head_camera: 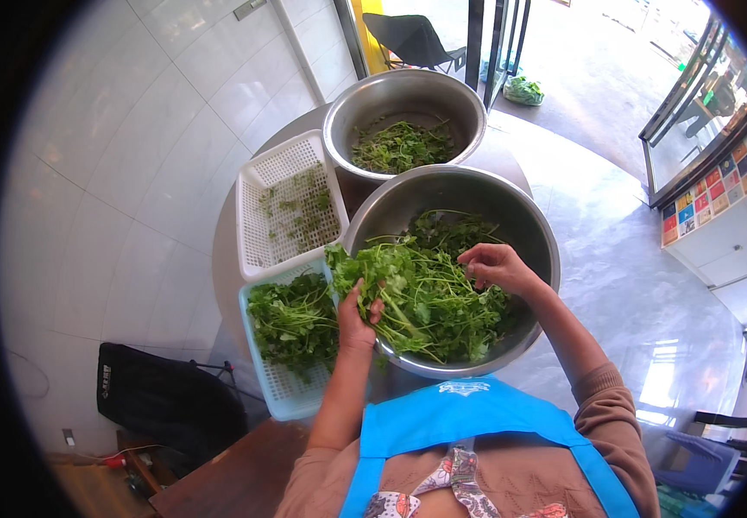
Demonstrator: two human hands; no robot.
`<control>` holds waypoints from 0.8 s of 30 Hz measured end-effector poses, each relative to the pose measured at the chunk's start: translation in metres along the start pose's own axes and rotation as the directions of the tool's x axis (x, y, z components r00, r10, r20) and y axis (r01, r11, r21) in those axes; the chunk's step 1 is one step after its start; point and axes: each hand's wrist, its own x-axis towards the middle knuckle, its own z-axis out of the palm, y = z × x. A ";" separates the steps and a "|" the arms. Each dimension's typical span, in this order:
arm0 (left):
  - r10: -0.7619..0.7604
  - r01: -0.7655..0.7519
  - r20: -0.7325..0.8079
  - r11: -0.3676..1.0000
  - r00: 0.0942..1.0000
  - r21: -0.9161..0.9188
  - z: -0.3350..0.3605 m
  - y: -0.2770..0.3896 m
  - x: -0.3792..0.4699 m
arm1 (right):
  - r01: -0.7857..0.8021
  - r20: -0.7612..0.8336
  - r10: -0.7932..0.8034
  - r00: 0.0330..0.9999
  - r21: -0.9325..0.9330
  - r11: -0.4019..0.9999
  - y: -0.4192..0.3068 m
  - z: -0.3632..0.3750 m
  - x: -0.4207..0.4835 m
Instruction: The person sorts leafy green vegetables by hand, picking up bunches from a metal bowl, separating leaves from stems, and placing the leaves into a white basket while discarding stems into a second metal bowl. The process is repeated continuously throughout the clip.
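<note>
My left hand (358, 318) is shut on a bunch of leafy green herbs (383, 269) that looks like coriander, held over the left rim of the near steel basin (545, 226). More loose herbs (457, 311) with long stems fill much of that basin. My right hand (499, 267) hovers above the basin's right side, thumb and fingers curled close together. Whether a stem is pinched between them cannot be made out. Left of the basin, beside my left forearm, a light blue plastic basket (292, 395) holds a heap of similar herbs (292, 320).
A white perforated basket (253, 249) with a few leaf scraps sits behind the blue one. Farther back, another steel basin (347, 107) contains cut greens (402, 146). All stand on a round table (226, 285). Black folding chair (169, 401) at left; tiled wall (147, 194) beyond.
</note>
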 end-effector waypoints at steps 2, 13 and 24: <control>0.036 -0.036 -0.002 0.998 0.999 0.060 0.010 0.000 -0.006 | 0.055 -0.032 -0.055 0.998 0.022 0.998 0.000 0.003 0.003; 0.120 -0.120 0.028 0.993 0.992 -0.008 0.018 0.004 -0.010 | -0.058 0.108 0.041 0.993 0.167 0.984 0.022 0.020 0.031; 0.056 -0.048 0.087 0.994 0.995 -0.096 0.005 -0.003 0.008 | 0.007 0.197 -0.034 0.980 0.135 0.991 -0.024 0.066 0.033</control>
